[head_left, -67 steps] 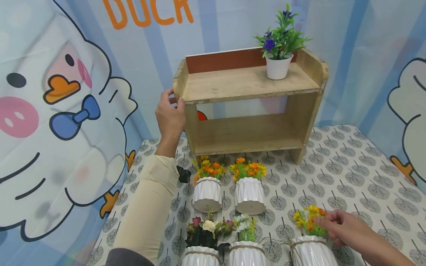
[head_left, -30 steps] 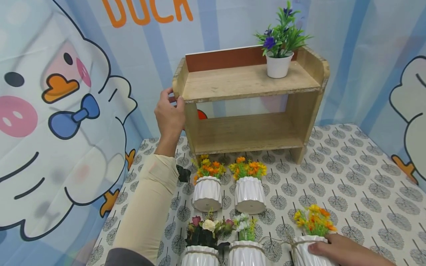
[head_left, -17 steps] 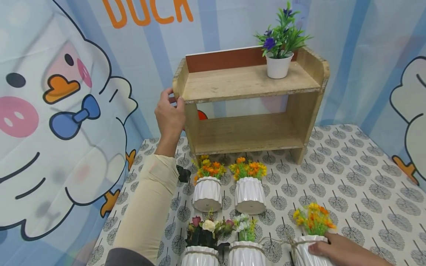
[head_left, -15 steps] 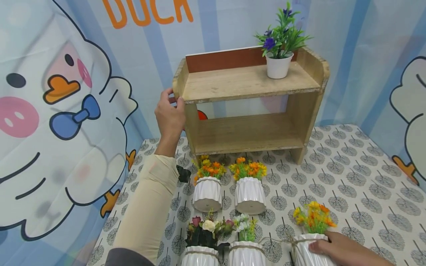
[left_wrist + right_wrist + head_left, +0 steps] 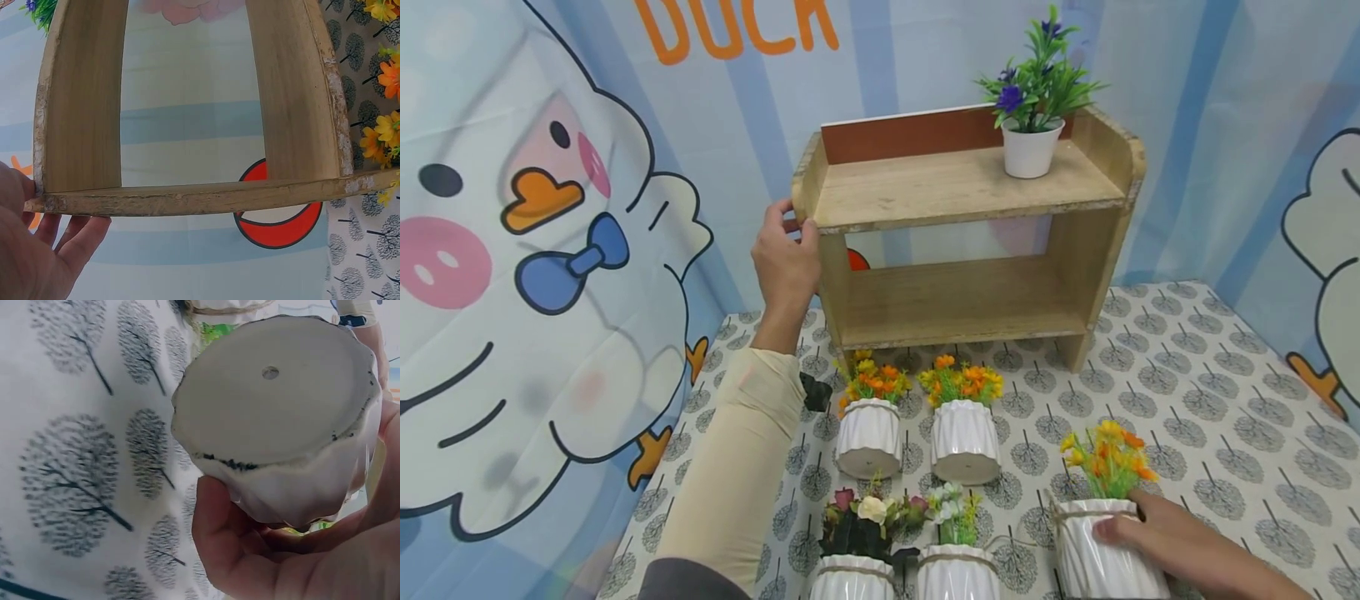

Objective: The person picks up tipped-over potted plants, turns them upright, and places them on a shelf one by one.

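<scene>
My left hand grips the left side panel of a two-tier wooden shelf; in the left wrist view its fingers lie along the panel's outer face near the upper board. At the lower right, my right hand holds a white fluted flower pot with twine round its rim and orange and yellow flowers in it. From the right wrist view the pot's underside shows whole, with a small round hole, raised off the patterned cloth. The thumb lies across the pot's side.
A white pot with a purple-flowered plant stands on the upper board. Two white pots of orange flowers lie tipped before the shelf. Nearer are a pot of roses and one of white flowers. Duck-printed fabric hangs behind.
My right hand has gone from the orange flowers down to the pot's side, gripped it and lifted it upward. The left hand has stayed on the shelf.
</scene>
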The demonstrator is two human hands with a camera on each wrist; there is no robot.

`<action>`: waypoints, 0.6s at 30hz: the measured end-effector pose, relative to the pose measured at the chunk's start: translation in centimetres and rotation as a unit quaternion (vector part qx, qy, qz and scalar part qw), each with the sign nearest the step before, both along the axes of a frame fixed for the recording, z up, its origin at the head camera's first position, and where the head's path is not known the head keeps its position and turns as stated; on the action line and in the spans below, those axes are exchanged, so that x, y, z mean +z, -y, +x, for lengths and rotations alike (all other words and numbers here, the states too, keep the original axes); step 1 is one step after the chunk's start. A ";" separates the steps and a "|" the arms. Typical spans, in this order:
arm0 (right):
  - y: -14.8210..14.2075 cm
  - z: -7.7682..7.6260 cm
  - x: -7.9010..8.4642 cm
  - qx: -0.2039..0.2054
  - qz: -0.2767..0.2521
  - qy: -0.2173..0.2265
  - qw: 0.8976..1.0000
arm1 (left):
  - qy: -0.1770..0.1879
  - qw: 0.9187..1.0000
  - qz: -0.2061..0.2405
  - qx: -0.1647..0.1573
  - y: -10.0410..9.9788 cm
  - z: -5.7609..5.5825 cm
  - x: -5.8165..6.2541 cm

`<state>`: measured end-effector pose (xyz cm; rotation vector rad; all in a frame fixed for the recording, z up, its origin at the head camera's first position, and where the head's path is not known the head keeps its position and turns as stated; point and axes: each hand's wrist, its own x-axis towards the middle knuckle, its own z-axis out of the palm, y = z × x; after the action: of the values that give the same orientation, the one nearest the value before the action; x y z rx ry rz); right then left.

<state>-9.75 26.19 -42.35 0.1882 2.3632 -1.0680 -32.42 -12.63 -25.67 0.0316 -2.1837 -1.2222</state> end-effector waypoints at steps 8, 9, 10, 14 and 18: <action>1.0 -0.3 1.4 -0.042 -0.049 -0.059 0.996 | 0.005 1.000 0.000 0.001 -0.1 0.0 -0.1; 1.1 -0.2 1.4 -0.044 -0.061 -0.068 0.995 | 0.004 1.000 0.000 0.000 -0.1 0.0 -0.1; 1.2 -0.2 1.5 -0.044 -0.068 -0.078 0.994 | 0.005 1.000 0.000 0.000 -0.1 0.0 -0.1; 1.6 -0.4 2.1 -0.038 -0.064 -0.110 0.991 | 0.003 1.000 -0.001 0.000 -0.1 0.1 0.0; 2.0 -1.1 3.3 -0.028 -0.023 -0.146 0.989 | 0.000 1.000 -0.001 -0.001 0.0 0.1 0.0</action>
<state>-10.82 24.23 -39.03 0.0864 2.6020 -1.2481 -32.37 -12.61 -25.65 0.0294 -2.1865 -1.2199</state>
